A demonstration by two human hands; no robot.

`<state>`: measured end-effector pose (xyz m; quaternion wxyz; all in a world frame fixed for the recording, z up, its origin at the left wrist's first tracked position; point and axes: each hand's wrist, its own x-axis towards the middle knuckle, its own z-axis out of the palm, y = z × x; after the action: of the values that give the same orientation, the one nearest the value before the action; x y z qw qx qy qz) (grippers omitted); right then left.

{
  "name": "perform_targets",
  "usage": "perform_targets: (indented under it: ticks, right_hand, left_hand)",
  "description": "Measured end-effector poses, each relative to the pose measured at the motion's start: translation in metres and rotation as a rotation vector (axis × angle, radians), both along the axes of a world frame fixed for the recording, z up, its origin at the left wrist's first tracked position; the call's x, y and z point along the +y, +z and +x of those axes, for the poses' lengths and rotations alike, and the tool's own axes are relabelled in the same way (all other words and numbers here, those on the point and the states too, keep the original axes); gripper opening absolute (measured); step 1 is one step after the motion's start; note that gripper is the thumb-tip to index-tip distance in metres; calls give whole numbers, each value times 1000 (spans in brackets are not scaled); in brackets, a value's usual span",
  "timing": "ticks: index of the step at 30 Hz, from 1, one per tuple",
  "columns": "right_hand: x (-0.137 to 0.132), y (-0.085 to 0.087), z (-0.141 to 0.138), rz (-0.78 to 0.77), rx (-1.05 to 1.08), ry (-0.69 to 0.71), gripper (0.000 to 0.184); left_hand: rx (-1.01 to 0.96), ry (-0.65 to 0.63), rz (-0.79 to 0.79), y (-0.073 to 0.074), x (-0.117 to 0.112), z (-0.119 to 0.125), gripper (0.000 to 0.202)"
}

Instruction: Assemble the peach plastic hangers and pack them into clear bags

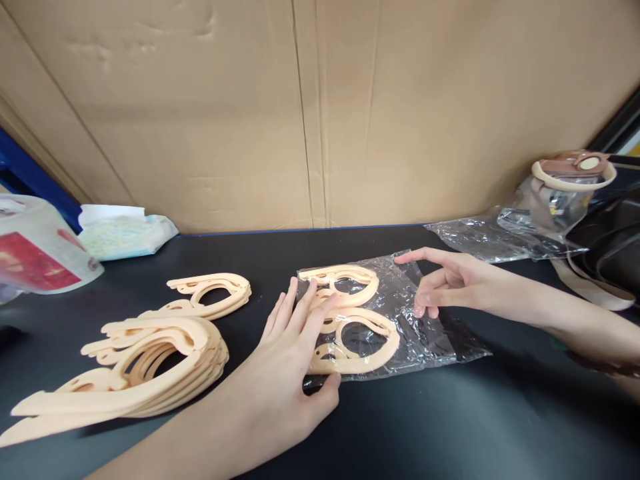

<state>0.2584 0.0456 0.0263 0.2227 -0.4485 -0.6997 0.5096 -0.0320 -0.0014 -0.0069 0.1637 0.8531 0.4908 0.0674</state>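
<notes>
A clear plastic bag [425, 333] lies flat on the black table with beige folding hangers [370, 360] inside it. My left hand [290, 360] rests over the bag's left end, fingers spread and open, pressing on the hangers there. Above the right part of the bag is my right hand [450, 280], open, its index finger stretched toward the bag's far edge and the other fingers bent close to the film. Left of my left hand sits a stack of beige folding hangers [165, 373], with a smaller pile of the same hangers [225, 303] just behind it.
A roll of printed film or tape [45, 247] and a tissue pack [125, 233] stand at the back left. At the back right are another clear plastic bag [480, 237], a transparent cup with a handle [565, 193] and a black bag [610, 233]. Cardboard [225, 120] walls the back.
</notes>
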Motion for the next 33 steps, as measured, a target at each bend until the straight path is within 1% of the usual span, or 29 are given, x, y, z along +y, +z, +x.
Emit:
perform_targets:
  ticks: [2,4,5,7,8,9,10,11,12,13,14,16,19,22,26,30,33]
  right_hand:
    - [1,0,1,35,-27,-28,61]
    - [3,-1,4,72,-41,-76,64]
    - [4,-2,5,94,-43,-105,65]
    - [7,-4,7,149,-46,-159,66]
    - [8,-5,8,180,-52,-185,65]
    - [8,-5,8,210,-62,-205,64]
    - [8,-5,9,239,-77,-220,62]
    - [7,-4,9,265,-94,-227,61]
    - [6,-3,8,288,-111,-230,59]
    - [5,-2,8,307,-125,-228,58]
    - [4,-1,7,325,-141,-225,57]
    - [3,1,7,366,-171,-220,56]
    - [3,0,9,437,-214,-225,53]
    - [5,-1,11,469,-232,-229,51]
    - [5,-1,12,489,-254,-231,49]
    - [3,0,12,517,-267,-222,46]
    - [2,-1,11,538,-289,-204,44]
  left_hand:
    - [-2,9,11,9,-4,2,75]
    - [-21,15,68,23,-7,1,75]
    - [-33,20,123,32,-8,-2,75]
    - [-46,48,287,53,-3,-14,72]
    - [-49,78,376,64,2,-23,71]
    - [-32,111,425,74,9,-33,69]
    - [9,137,417,82,18,-43,69]
    - [51,169,399,89,28,-54,74]
    - [101,217,358,95,37,-64,78]
    - [177,251,282,98,47,-73,77]
    - [241,268,238,99,55,-81,71]
    - [339,240,160,97,68,-93,56]
    - [373,162,93,89,78,-103,44]
    - [376,98,63,83,83,-106,43]
    - [398,44,76,79,86,-105,43]
    - [442,2,94,77,85,-103,47]
    - [475,-17,130,79,83,-99,47]
